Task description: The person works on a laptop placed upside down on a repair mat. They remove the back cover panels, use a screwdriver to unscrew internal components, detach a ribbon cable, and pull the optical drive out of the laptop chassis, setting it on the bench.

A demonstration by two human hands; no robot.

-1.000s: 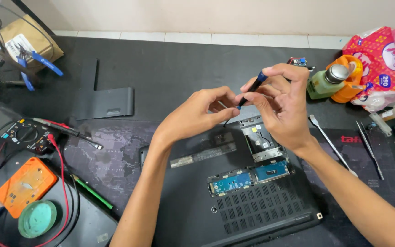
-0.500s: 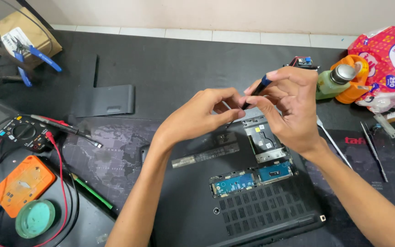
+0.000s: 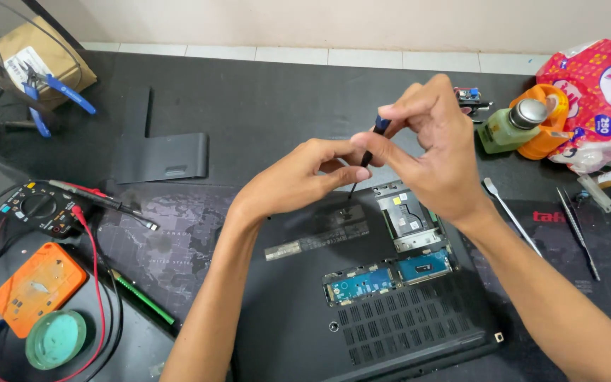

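Compared with half a second ago: screwdriver (image 3: 366,157) now tilting steeply, tip coming down to the laptop underside (image 3: 362,311), where earlier lying more level between the hands; both hands sitting slightly lower over the case.

Right hand (image 3: 433,152) pinching the blue-and-black handle narrowly between thumb and fingertips; left hand (image 3: 298,180) closing thumb and forefinger on the shaft just beside it; tip touching or nearly touching the dark panel near the open bay, contact not clearly telling.

Surface: black worktable (image 3: 263,99) running up to a pale tiled edge and a light wall; grey map-printed mat (image 3: 171,240) lying under the laptop's left side.

Packages and labels by place: red-and-pink printed bag (image 3: 595,92) sitting at far right, top; green bottle with metal cap (image 3: 510,124) standing just beside an orange tape roll (image 3: 556,106); brown cardboard box (image 3: 33,53) at far left, top, with blue-handled pliers (image 3: 58,88) lying on it; orange flat case (image 3: 37,286) and round green tin (image 3: 54,339) at lower left; multimeter (image 3: 33,205) with red and black leads above them.
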